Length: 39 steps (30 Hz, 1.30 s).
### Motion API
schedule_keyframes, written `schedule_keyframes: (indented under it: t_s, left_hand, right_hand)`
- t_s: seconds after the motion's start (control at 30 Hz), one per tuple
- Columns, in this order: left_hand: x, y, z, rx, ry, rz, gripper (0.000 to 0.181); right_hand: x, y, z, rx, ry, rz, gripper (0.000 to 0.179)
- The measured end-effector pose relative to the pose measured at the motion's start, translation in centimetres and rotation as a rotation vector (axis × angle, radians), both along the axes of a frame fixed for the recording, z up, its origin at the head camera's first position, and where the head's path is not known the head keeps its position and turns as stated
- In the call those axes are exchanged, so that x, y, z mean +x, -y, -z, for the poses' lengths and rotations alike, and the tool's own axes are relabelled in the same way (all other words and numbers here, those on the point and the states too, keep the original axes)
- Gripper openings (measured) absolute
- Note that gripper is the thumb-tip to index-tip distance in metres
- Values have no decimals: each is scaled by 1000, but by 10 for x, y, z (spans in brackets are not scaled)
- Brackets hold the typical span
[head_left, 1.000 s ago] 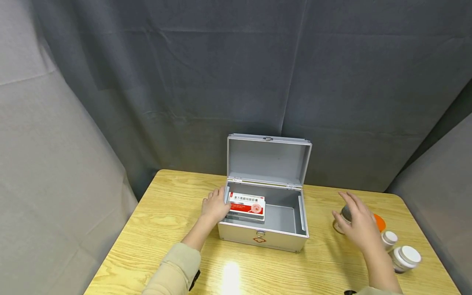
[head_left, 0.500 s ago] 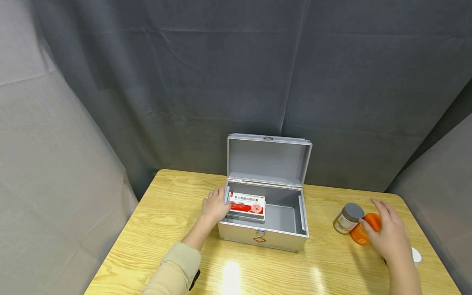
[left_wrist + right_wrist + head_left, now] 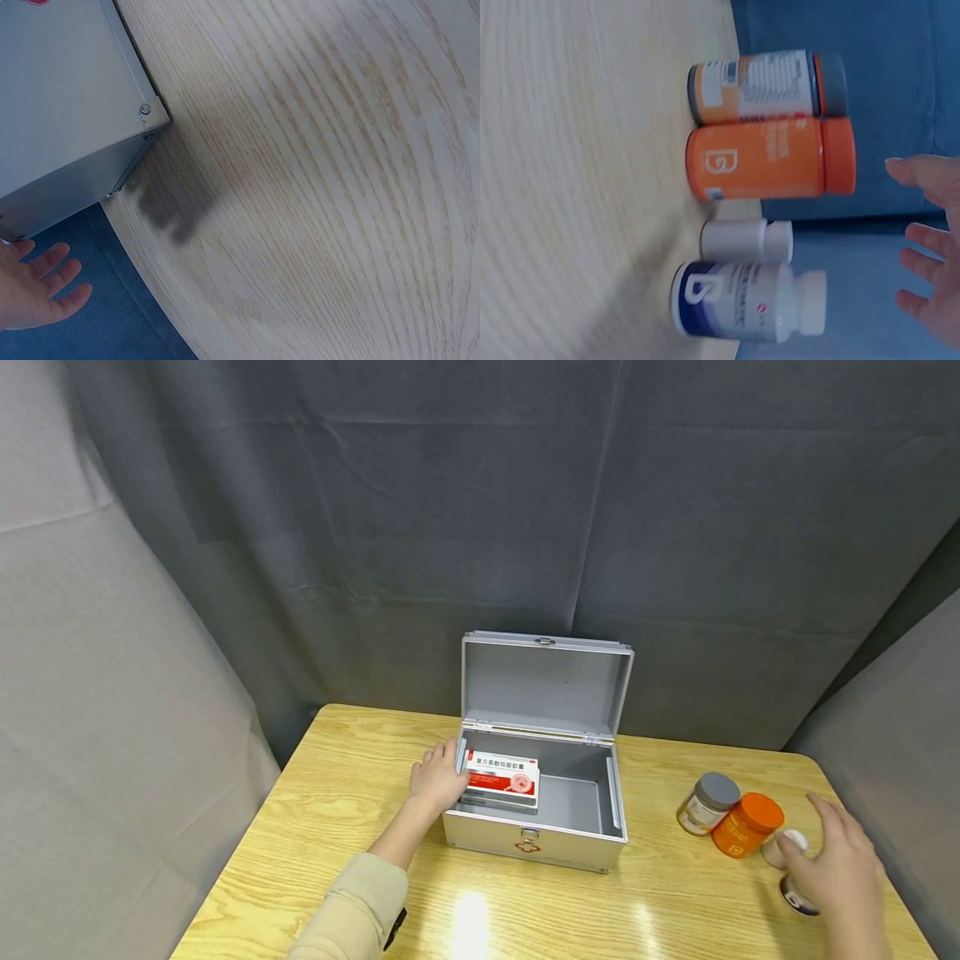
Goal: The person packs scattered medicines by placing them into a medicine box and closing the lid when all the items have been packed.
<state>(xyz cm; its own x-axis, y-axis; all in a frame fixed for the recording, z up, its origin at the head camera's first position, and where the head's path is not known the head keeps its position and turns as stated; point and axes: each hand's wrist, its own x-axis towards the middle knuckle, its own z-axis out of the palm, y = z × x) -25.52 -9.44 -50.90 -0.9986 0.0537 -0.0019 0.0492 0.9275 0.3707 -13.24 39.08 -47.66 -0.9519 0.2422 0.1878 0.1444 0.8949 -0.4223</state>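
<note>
A silver first-aid case (image 3: 487, 837) stands on the table with its lid raised. Inside at the left lies a red-and-white medicine box (image 3: 501, 775) over another box. My left hand (image 3: 437, 781) rests at the case's left rim, its fingers spread loosely in the left wrist view. My right hand (image 3: 843, 864) hovers, holding nothing, over a white-and-blue bottle (image 3: 739, 304), partly hiding it in the head view. Beside that bottle stand a small white bottle (image 3: 739, 241), an orange jar (image 3: 738, 837) and a grey-lidded jar (image 3: 703, 814).
The wooden table (image 3: 322, 793) has its right edge just beyond the bottles. Dark grey curtains (image 3: 420, 568) hang behind it, and lighter cloth (image 3: 97, 735) hangs along the left side.
My right hand has moved right and toward the near side, from over the grey-lidded jar past the orange jar to the white bottles. My left hand and the case have stayed put.
</note>
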Motion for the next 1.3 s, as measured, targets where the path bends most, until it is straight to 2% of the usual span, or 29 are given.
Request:
schedule_keyframes:
  t_s: [0.23,0.43,0.7,1.07,1.3]
  left_hand:
    - [0,0,1,3,-3,2,64]
    - [0,0,1,5,-8,2,64]
    - [-1,-1,0,-2,-10,5,65]
    - [-2,-1,2,-5,-23,0,64]
    - [-1,0,2,-5,-27,-1,63]
  right_hand:
    - [7,-11,11,9,58,130,79]
    - [12,-23,27,-5,102,124,79]
    - [15,-28,39,-31,132,125,79]
    - [12,-28,42,-84,318,273,85]
    - [16,-28,39,-102,347,287,80]
